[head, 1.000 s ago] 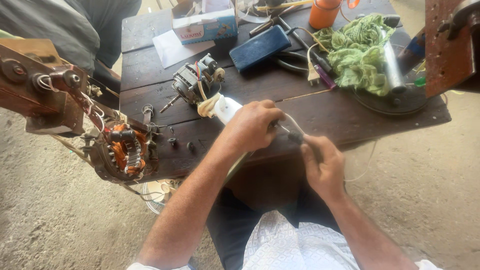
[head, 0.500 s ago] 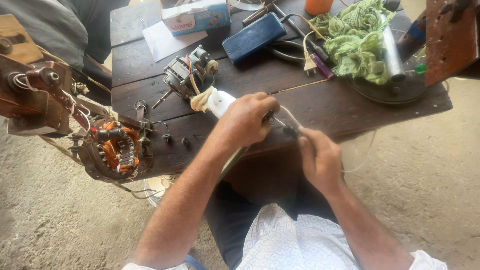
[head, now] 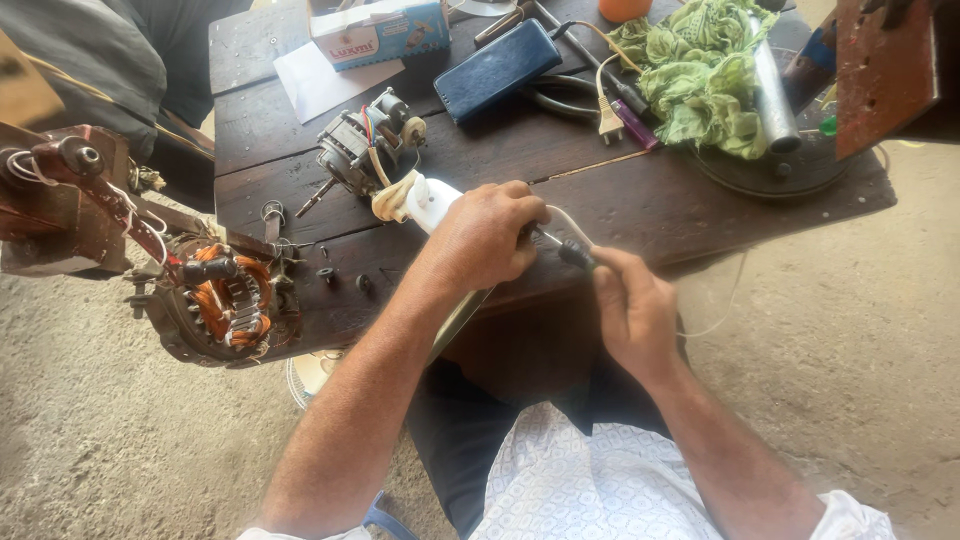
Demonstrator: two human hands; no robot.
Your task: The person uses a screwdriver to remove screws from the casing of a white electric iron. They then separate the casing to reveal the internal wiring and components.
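At the left edge of the dark wooden table (head: 700,215), a stator with orange copper windings (head: 222,300) is seen clamped on a rusty winding rig (head: 70,200), with 2 small black nuts (head: 345,278) lying just beside it on the boards. Further in, a small motor (head: 358,150) is set near a white plastic housing (head: 432,203), which is gripped at the near edge by the left hand (head: 482,238), its fingers closed around it. A screwdriver with a black handle (head: 572,252) is pinched in the closed fingers of the right hand (head: 630,310), its tip hidden behind the left hand. A slip of the tip could be caused by poor seating, and the left fingers could be jabbed. A green cloth (head: 705,70) is heaped toward the far right corner.
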